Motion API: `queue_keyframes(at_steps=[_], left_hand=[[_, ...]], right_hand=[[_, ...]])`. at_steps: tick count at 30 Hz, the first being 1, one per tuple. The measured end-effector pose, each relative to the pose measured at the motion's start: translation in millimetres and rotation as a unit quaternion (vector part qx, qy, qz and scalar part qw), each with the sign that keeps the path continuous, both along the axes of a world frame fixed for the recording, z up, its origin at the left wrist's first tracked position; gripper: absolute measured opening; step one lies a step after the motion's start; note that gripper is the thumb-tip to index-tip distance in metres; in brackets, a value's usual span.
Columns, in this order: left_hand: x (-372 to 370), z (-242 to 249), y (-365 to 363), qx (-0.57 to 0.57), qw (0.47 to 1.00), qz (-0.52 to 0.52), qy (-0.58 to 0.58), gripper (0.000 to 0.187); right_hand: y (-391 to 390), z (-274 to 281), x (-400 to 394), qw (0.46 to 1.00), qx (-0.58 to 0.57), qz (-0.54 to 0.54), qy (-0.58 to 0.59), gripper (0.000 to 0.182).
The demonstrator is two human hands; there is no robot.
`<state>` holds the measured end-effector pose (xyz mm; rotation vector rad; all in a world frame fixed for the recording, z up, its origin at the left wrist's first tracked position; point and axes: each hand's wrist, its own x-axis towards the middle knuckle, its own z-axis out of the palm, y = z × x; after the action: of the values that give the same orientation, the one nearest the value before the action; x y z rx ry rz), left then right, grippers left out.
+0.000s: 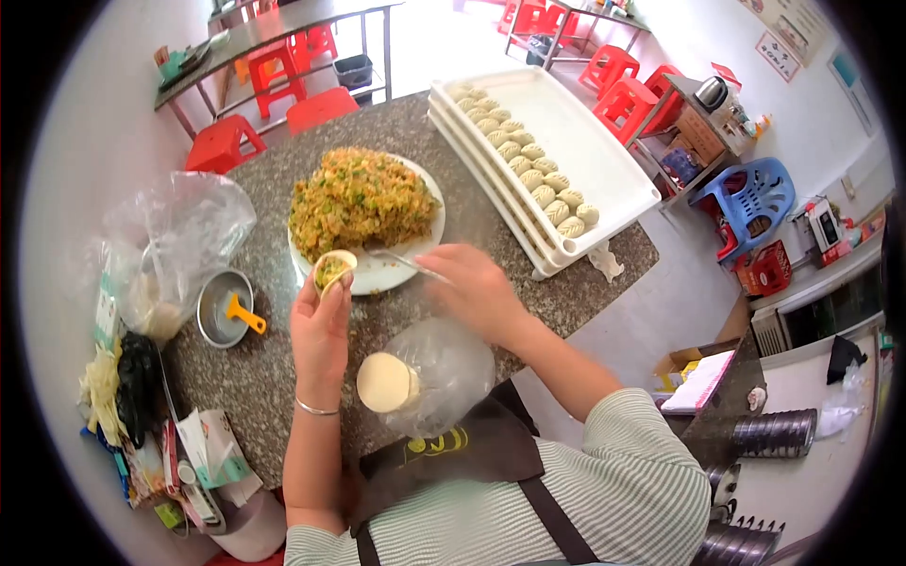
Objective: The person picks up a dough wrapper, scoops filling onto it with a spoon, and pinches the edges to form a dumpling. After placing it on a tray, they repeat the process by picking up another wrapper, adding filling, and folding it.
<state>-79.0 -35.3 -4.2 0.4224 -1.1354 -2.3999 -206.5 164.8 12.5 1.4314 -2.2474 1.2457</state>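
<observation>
My left hand (321, 316) holds up a round dough wrapper (337, 258) with some filling in it, just in front of a white plate (434, 222). A large mound of chopped orange and green filling (359, 203) covers most of that plate. My right hand (472, 288), a little blurred, grips the handle of a metal spoon (411, 265), whose tip reaches the foot of the mound. Nearer my body, a stack of round wrappers (385, 382) lies partly inside a clear plastic bag (453, 368).
Stacked white trays (604, 156) at the back right hold rows of pleated dumplings (543, 195). On the left are a metal bowl (219, 325) with an orange-handled scraper (247, 314) and a clear bag (170, 255). Packets line the left edge; red stools (222, 144) stand beyond the counter.
</observation>
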Motion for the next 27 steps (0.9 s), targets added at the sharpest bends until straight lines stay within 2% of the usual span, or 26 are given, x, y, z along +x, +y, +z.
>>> queue_keyframes(at_steps=[2, 4, 5, 7, 15, 16, 17, 18, 20, 22, 24, 25, 27], left_hand=[[2, -11, -3, 0.009, 1.0, -0.006, 0.014, 0.041], [4, -16, -3, 0.066, 0.998, 0.008, -0.001, 0.04], [5, -21, -5, 0.057, 0.998, -0.009, -0.001, 0.039], [8, -18, -2, 0.046, 0.999, -0.012, -0.005, 0.039], [8, -22, -6, 0.051, 0.999, -0.006, -0.001, 0.04], [8, -24, -7, 0.045, 0.999, -0.006, 0.001, 0.04], [7, -24, -10, 0.05, 0.999, -0.01, 0.011, 0.041], [7, -25, -9, 0.061, 0.998, -0.013, 0.016, 0.041], [7, -25, -9, 0.058, 0.998, -0.01, 0.013, 0.04], [7, -28, -11, 0.057, 0.998, -0.02, 0.012, 0.04], [7, -30, -10, 0.06, 0.998, -0.021, 0.008, 0.039], [6, -30, -11, 0.065, 0.998, -0.021, 0.006, 0.039], [6, -30, -13, 0.064, 0.998, -0.018, 0.007, 0.038]], right_hand=[[28, 29, -2, 0.995, -0.084, -0.056, 0.011, 0.032], [57, 49, -29, 0.969, -0.101, -0.224, 0.029, 0.025], [73, 46, -47, 0.954, -0.078, -0.284, 0.058, 0.028], [107, 30, -78, 0.938, 0.06, -0.327, 0.094, 0.032], [100, 48, -115, 0.962, 0.015, -0.237, 0.133, 0.033], [99, 59, -116, 0.97, 0.09, -0.227, -0.013, 0.036], [93, 68, -122, 0.953, 0.159, -0.208, -0.153, 0.039], [91, 69, -129, 0.954, 0.157, -0.207, -0.15, 0.039], [87, 62, -146, 0.973, 0.077, -0.205, -0.069, 0.038], [78, 59, -159, 0.977, 0.058, -0.197, -0.054, 0.039], [72, 59, -168, 0.964, 0.055, -0.155, -0.209, 0.04], [72, 59, -178, 0.965, 0.053, -0.153, -0.207, 0.04], [74, 56, -203, 0.95, 0.157, -0.143, -0.227, 0.042]])
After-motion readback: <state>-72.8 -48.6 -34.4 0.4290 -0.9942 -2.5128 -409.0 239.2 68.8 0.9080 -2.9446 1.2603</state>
